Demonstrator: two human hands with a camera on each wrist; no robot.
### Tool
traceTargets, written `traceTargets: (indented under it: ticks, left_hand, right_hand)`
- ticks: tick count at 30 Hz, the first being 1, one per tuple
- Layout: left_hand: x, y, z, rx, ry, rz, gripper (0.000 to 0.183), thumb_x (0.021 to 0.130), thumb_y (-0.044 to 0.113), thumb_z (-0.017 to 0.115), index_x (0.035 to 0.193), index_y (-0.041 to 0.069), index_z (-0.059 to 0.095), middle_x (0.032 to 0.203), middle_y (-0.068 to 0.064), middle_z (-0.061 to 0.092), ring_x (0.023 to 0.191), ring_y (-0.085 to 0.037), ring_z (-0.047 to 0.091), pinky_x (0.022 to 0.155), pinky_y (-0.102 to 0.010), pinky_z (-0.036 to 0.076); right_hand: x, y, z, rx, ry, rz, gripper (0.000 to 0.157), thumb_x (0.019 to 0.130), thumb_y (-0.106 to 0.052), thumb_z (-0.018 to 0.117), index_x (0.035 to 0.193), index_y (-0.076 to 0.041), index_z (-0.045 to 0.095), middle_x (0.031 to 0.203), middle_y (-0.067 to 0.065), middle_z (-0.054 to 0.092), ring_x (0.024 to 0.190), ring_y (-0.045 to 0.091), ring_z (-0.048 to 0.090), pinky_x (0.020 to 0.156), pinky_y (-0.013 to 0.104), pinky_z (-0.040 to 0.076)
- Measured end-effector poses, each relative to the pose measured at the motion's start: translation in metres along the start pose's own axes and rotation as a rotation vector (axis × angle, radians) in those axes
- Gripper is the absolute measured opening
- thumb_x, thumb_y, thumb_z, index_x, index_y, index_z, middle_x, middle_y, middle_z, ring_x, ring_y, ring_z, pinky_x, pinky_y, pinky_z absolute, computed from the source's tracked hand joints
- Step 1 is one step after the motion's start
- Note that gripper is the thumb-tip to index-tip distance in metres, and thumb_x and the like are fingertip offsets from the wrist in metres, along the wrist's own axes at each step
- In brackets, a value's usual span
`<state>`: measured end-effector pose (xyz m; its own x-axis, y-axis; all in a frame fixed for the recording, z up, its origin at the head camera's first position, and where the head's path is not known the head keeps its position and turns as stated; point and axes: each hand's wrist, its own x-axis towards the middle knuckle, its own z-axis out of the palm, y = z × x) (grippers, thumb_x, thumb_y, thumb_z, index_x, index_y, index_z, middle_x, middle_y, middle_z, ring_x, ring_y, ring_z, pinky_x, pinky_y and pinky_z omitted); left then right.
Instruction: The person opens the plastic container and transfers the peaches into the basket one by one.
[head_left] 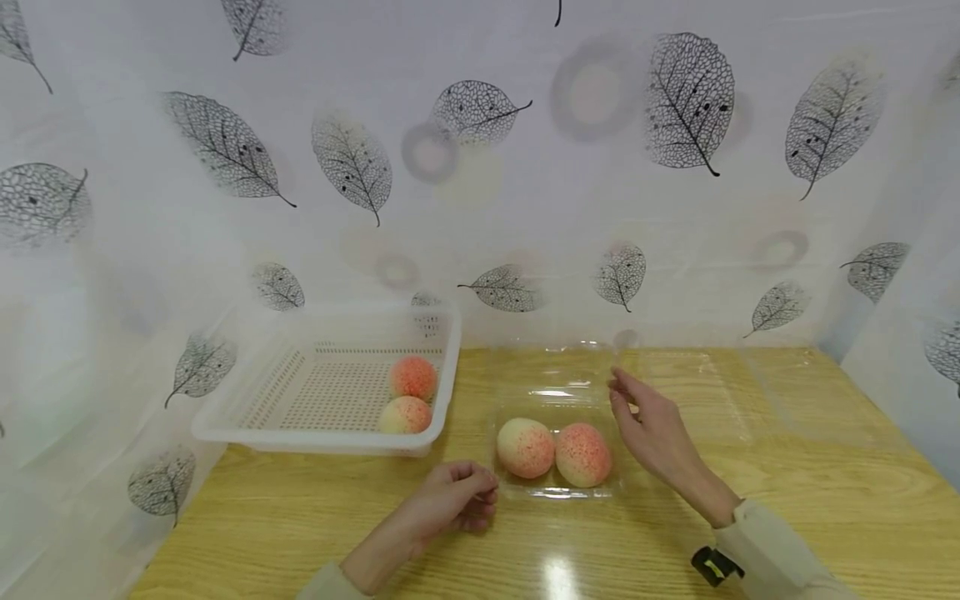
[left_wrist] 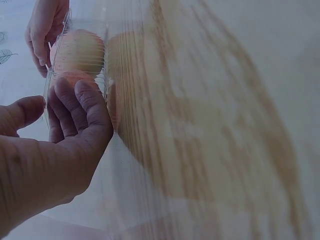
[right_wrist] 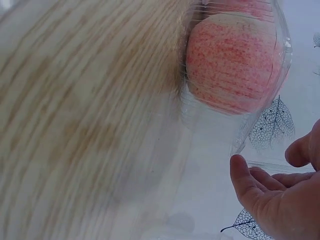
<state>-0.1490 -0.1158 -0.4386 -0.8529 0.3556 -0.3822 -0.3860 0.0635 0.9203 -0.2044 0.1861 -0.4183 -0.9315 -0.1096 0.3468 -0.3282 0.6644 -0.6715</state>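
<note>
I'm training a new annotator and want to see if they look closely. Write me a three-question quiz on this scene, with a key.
1. How many peaches are in the clear box, and how many in the basket?
2. True or false: in the head view, the clear box stands to the left of the basket.
3. In the head view, which hand is nearer the basket? A) the right B) the left C) neither, they are equally near

Key
1. Two in the clear box and two in the basket.
2. False: the clear box is to the right of the basket.
3. B: the left hand.
</note>
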Motion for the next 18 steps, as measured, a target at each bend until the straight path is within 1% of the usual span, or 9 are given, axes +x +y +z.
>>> traceTargets:
  ticks: [4, 9, 13, 18]
  left_hand:
    - [0.0, -0.0001, 0.0009, 0.006, 0.004, -0.001, 0.015, 0.102, 0.023, 0.06, 0.099, 0.008, 0.064, 0.087, 0.003, 0.065, 0.077, -0.007, 0.065, 0.071, -0.023, 0.058]
    - [0.0008, -0.001, 0.0005, 0.008, 0.006, -0.004, 0.016, 0.102, 0.023, 0.061, 0.1, 0.008, 0.065, 0.088, 0.003, 0.065, 0.077, -0.007, 0.065, 0.071, -0.023, 0.058]
    - [0.001, -0.0016, 0.0004, 0.006, 0.005, -0.005, 0.018, 0.102, 0.024, 0.061, 0.102, 0.007, 0.065, 0.088, 0.003, 0.065, 0.077, -0.007, 0.065, 0.071, -0.024, 0.058]
    - [0.001, -0.0009, 0.0004, 0.001, 0.011, -0.009, 0.016, 0.102, 0.023, 0.061, 0.101, 0.007, 0.064, 0.088, 0.003, 0.066, 0.077, -0.007, 0.065, 0.071, -0.023, 0.058]
  right_hand:
    - [0.0009, 0.0009, 0.0002, 0.004, -0.007, 0.014, 0.045, 0.107, -0.009, 0.048, 0.148, 0.009, 0.046, 0.131, 0.026, 0.066, 0.116, 0.041, 0.068, 0.091, 0.051, 0.059]
    - [0.0033, 0.001, 0.0012, 0.023, -0.042, 0.065, 0.046, 0.106, -0.008, 0.049, 0.148, 0.01, 0.045, 0.132, 0.028, 0.065, 0.117, 0.044, 0.067, 0.095, 0.054, 0.057]
    - [0.0041, 0.0008, 0.0017, 0.035, -0.052, 0.095, 0.046, 0.106, -0.01, 0.05, 0.147, 0.01, 0.046, 0.133, 0.029, 0.064, 0.118, 0.044, 0.067, 0.095, 0.055, 0.056]
    - [0.0046, -0.0004, 0.0022, 0.038, -0.064, 0.116, 0.048, 0.106, -0.012, 0.051, 0.148, 0.01, 0.044, 0.135, 0.029, 0.062, 0.12, 0.045, 0.066, 0.096, 0.054, 0.056]
